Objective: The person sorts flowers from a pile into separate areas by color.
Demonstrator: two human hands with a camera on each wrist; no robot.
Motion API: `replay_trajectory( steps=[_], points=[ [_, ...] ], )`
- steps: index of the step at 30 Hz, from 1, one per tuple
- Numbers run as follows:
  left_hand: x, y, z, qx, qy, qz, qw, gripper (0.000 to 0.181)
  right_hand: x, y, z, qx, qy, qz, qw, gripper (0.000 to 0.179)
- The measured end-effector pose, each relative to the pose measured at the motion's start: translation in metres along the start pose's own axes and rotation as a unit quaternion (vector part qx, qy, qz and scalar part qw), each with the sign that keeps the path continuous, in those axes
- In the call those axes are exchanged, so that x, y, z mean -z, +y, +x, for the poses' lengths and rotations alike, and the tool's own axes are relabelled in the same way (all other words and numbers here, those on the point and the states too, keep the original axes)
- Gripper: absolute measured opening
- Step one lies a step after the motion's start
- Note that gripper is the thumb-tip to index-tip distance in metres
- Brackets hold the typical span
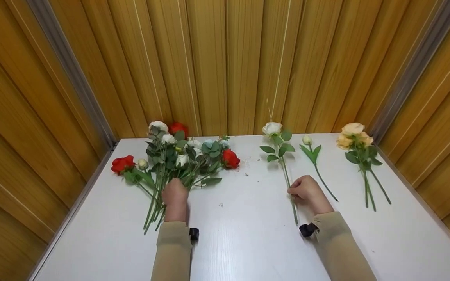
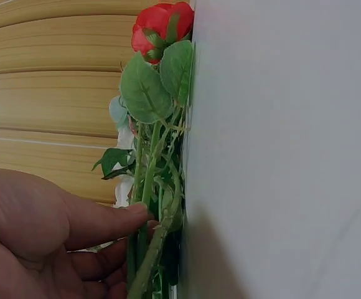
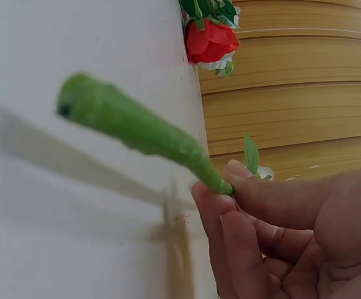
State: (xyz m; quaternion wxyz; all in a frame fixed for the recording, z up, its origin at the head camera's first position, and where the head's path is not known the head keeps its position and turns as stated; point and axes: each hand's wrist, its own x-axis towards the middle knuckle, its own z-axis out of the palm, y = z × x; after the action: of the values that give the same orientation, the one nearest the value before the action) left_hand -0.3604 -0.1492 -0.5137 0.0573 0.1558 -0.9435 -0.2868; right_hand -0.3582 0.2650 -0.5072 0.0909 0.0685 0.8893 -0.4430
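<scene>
My left hand (image 1: 175, 194) pinches green flower stems (image 2: 149, 187) between thumb and fingers, at the lower part of a bunch of flowers on the left. This bunch has red roses (image 1: 231, 159), white blooms (image 1: 158, 126) and dark green leaves. On the right, my right hand (image 1: 307, 190) pinches the stem of a single white rose (image 1: 272, 128) between thumb and fingertips. Its cut stem end (image 3: 106, 109) points toward the camera in the right wrist view and casts a shadow on the table. The bloom lies toward the back edge.
Right of the white rose lies a white tulip (image 1: 307, 139) with a curved stem. Several peach roses (image 1: 353, 134) lie farther right. The white table (image 1: 240, 234) meets wood-look panels (image 1: 244, 70) at the back and sides. Small crumbs are scattered mid-table.
</scene>
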Motion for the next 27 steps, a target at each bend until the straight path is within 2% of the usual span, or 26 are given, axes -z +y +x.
replay_trajectory(
  steps=[3,9,15,21,27],
  points=[
    [0.003,-0.006,0.0,0.021,-0.013,-0.021,0.9995,0.013,0.0,0.004,0.001,-0.015,0.001,0.015,0.9998,0.01],
    [0.013,-0.021,0.004,0.065,-0.028,-0.028,0.9971,0.012,0.0,0.009,0.004,-0.037,0.004,0.028,0.9989,0.012],
    [0.018,-0.027,0.007,0.085,-0.037,-0.024,0.9954,0.018,0.001,0.012,0.004,-0.038,0.02,-0.012,0.999,0.013],
    [0.021,-0.024,0.006,0.087,-0.051,-0.034,0.9944,0.02,0.003,0.015,0.001,-0.022,0.035,-0.055,0.9977,0.016],
    [0.027,-0.021,0.001,0.061,-0.038,-0.031,0.997,0.016,0.003,0.012,0.002,-0.017,0.029,-0.109,0.9935,0.018]
  ],
)
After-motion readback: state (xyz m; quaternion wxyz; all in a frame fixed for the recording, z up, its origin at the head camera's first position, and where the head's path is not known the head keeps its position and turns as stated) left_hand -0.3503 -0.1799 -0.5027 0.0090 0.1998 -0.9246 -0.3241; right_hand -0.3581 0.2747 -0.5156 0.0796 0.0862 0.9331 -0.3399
